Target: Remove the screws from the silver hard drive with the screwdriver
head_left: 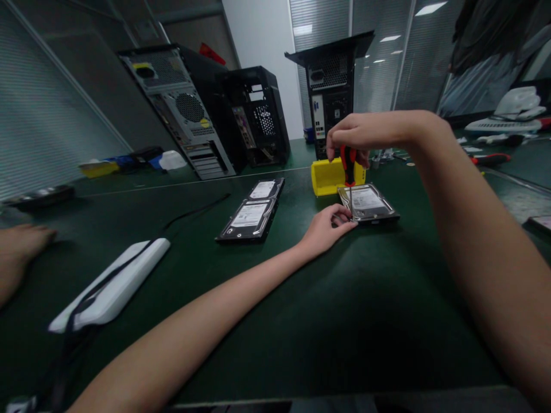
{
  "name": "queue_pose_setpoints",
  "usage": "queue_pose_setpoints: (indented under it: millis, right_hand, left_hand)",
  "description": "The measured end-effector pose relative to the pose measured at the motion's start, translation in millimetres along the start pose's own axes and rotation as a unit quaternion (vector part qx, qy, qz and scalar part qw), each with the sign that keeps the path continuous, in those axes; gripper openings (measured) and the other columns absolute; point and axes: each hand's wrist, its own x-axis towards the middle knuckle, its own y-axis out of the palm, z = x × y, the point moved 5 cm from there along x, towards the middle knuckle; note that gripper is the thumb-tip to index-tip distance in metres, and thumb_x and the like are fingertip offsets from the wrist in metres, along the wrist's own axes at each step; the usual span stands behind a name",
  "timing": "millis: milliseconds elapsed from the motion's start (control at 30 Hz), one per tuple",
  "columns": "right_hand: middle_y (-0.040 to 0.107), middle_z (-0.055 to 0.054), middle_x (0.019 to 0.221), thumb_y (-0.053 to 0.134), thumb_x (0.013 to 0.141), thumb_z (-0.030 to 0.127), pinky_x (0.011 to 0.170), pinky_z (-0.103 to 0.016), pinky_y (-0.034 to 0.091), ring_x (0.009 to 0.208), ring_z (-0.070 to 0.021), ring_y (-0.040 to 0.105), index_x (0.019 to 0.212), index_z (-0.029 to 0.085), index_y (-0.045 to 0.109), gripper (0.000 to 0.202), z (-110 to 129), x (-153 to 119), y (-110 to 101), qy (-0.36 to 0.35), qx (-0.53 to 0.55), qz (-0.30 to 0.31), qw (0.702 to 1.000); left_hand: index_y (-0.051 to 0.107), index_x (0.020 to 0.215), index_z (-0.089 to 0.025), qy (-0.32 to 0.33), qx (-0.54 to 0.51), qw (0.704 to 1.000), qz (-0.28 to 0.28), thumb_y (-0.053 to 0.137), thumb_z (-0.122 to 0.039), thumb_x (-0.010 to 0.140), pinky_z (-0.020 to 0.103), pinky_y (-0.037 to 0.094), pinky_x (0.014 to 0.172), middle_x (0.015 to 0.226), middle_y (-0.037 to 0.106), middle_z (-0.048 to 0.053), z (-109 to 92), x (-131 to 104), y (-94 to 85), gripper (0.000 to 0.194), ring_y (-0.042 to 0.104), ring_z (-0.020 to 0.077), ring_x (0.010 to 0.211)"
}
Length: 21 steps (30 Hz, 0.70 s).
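A hard drive [368,201] lies label up on the green table [267,298], in front of a yellow bin [327,176]. From above, my right hand [350,136] grips a red and black screwdriver [349,166], its shaft upright and its tip at the drive's near left corner. My left hand [328,228] rests on the table at that same corner, thumb and fingers closed round the spot by the tip; whether they pinch the drive's edge or something small is hidden. Two more hard drives [250,215] lie end to end to the left.
Computer cases [196,115] [262,115] [331,92] stand along the back. A white device [114,284] with a black cord lies at left, near another person's hand [23,246]. Red-handled pliers [493,159] and small parts lie at right.
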Motion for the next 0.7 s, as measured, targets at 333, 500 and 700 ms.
queue_pose_setpoints:
  millis: [333,500,700]
  right_hand:
    - [0.065,-0.009,0.088,0.042,0.089,0.026,0.057,-0.023,0.046,0.068,-0.0137,0.062,0.106,0.014,0.062,0.029,-3.8,1.9,0.6,0.008,-0.019,0.007,1.000]
    - [0.066,-0.009,0.088,0.043,0.090,0.033,0.057,-0.024,0.046,0.068,-0.0138,0.062,0.105,0.015,0.063,0.031,-3.0,0.1,0.0,0.000,-0.038,0.001,0.999]
    - [0.066,-0.010,0.086,0.044,0.089,0.036,0.055,-0.025,0.046,0.066,-0.0148,0.062,0.101,0.014,0.065,0.033,-5.2,0.7,-1.2,-0.002,-0.058,-0.010,0.998]
  left_hand:
    - [0.059,0.099,-0.013,-0.005,-0.003,1.000,0.000,0.061,-0.035,0.081,0.025,0.044,0.068,0.089,0.060,0.004,0.0,-0.6,0.0,0.028,0.054,0.0121,0.073]
    - [0.059,0.100,-0.014,-0.008,-0.005,1.000,0.005,0.061,-0.035,0.081,0.025,0.044,0.069,0.088,0.060,0.004,-0.3,-0.1,0.5,0.028,0.054,0.0125,0.074]
    - [0.059,0.100,-0.014,-0.006,-0.009,1.000,0.006,0.061,-0.033,0.082,0.025,0.044,0.069,0.087,0.060,0.004,-0.6,0.5,1.0,0.027,0.054,0.0126,0.074]
